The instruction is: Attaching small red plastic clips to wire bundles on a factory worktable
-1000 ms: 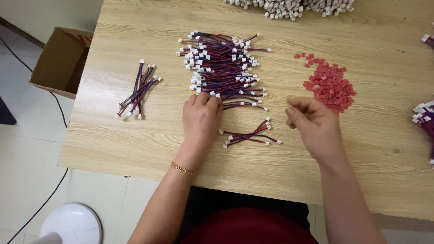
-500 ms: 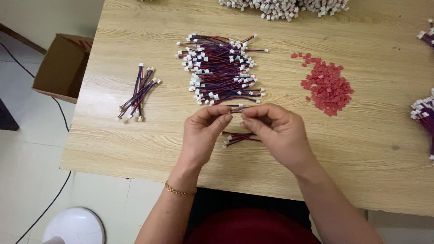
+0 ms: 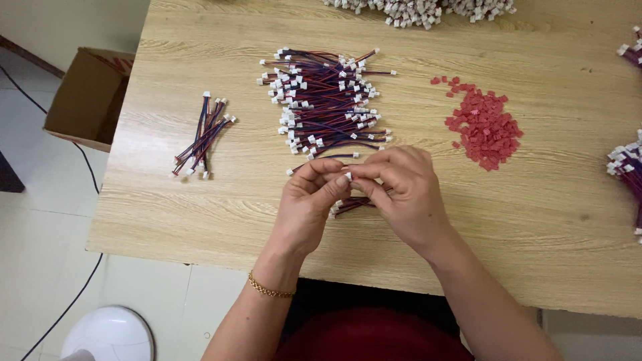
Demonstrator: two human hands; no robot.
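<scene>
My left hand (image 3: 309,200) and my right hand (image 3: 401,194) meet over the wooden table (image 3: 200,207), fingertips pinched together on one short red-and-blue wire lead with a white plug (image 3: 348,176). Whether a red piece sits between my fingers cannot be seen. A few more leads (image 3: 349,204) lie under my hands. Just beyond them is a big pile of the same leads (image 3: 324,100). A heap of small red plastic connector housings (image 3: 485,124) lies to the right of my right hand.
A small bundle of leads (image 3: 204,134) lies at the left of the table. More lead piles sit at the far edge (image 3: 421,10) and right edge (image 3: 628,167). On the floor are a cardboard box (image 3: 83,97), a black cable and a white round object (image 3: 110,334).
My left hand lifted a lead from the big pile and my right hand came over from beside the red heap. Both hands now pinch the lead's plug together.
</scene>
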